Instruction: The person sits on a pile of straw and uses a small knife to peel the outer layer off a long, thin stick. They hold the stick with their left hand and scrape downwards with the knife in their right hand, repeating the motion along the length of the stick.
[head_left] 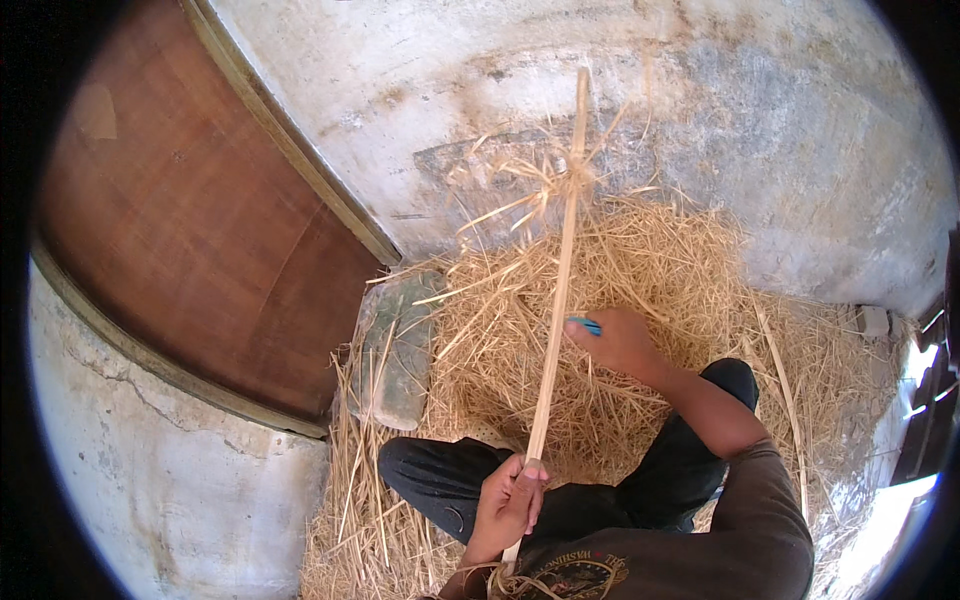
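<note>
Left hand (pixel 508 505): closed round the near part of a pale strip (pixel 557 345), a short tail of which shows below the fist. Right hand (pixel 622 342): closed on a small blue tool (pixel 588 326), ahead and to the right of the left grip, just beside the strip's mid-length. No blade is discernible; contact with the strip cannot be told.

Technique (judgement; the work reads as shaving): keep the left grip firm and well behind the cutting path, so each stroke runs away from fingers and crossed legs (pixel 440 480). A low, constant tool angle should lift thin slivers; a steep one may dig in. Light pressure seems best, since the long free end can flex. Turn the strip within the left grip to work the faces evenly.

Specimen: the strip is long, narrow, straw-coloured, nearly straight, running from the left grip up and slightly right. Its faces look smooth, with faint lengthwise lines. Toward the far end, a ragged tuft of slivers (pixel 572 178) fans out around it; beyond that, a bare tip.
</note>
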